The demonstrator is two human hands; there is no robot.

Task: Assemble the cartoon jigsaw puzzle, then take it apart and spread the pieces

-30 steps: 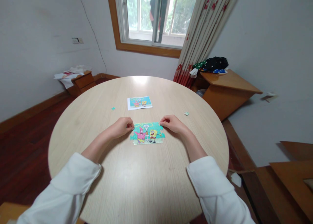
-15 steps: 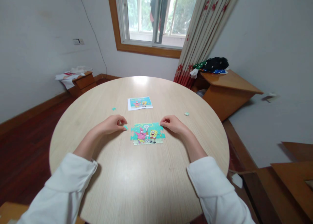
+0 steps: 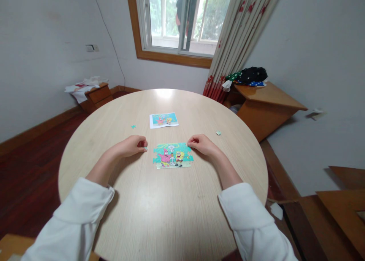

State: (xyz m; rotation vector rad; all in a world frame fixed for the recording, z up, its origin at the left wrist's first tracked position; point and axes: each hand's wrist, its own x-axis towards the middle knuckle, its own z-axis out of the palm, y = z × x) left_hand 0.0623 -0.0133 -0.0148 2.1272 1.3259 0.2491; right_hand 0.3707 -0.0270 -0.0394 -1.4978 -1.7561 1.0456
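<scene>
A partly assembled jigsaw puzzle (image 3: 172, 155) with cartoon figures on a teal ground lies flat on the table, its left and right edges jagged. Just left of it, my left hand (image 3: 132, 145) pinches a small teal puzzle piece (image 3: 146, 149) between thumb and finger, apart from the puzzle. My right hand (image 3: 201, 144) is closed in a pinch, fingertips at the puzzle's upper right corner; whatever they grip is hidden. Behind the puzzle lies a printed reference picture (image 3: 164, 120) of the same scene.
A loose teal piece (image 3: 133, 126) lies at the back left, and another small piece or stack (image 3: 218, 133) lies right of my right hand. All rest on a round wooden table (image 3: 159, 211). Beyond it stand a window, a curtain (image 3: 236, 33) and a cabinet (image 3: 268, 97) with cloth on top.
The piece in my left hand has tilted, now showing as a thinner sliver at the fingertips. My right hand stays at the puzzle's corner. The puzzle looks the same.
</scene>
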